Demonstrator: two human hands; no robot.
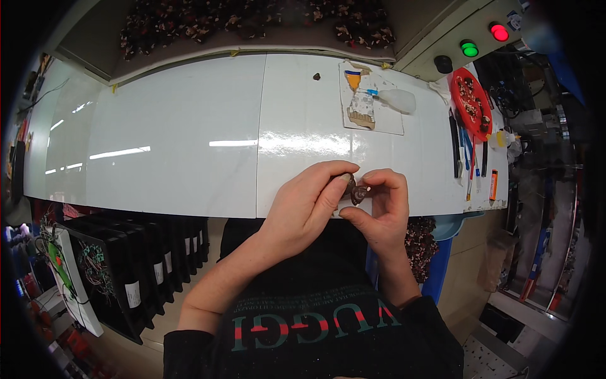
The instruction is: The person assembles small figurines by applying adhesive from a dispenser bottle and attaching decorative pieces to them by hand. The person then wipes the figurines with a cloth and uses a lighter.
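The left hand (307,199) has its thumb and fingers closed on a small, shiny, dark brown, lumpy piece with pale tips (359,195). The piece is between the two hands, just above the front edge of the shiny white bench (177,132). The right hand (389,205) has its thumb and pointing finger apart, curved like the letter C, and the piece pokes into that gap. I cannot tell if those tips touch it.

Farther back on the bench is a tiny dark lump (317,76). To the right of it lies a flat, worn cardboard sheet (389,124), with a cloudy, see-through squeeze bottle with a blue tip (399,100) lying on it. Near the right end is a round red plate (482,129) with dark lumps on it. Long thin pens and tools (455,148) lie by the plate, and a small orange stick (493,185) is near them. More dark lumps with pale bits (189,28) fill the wide tray (208,58) at the back.
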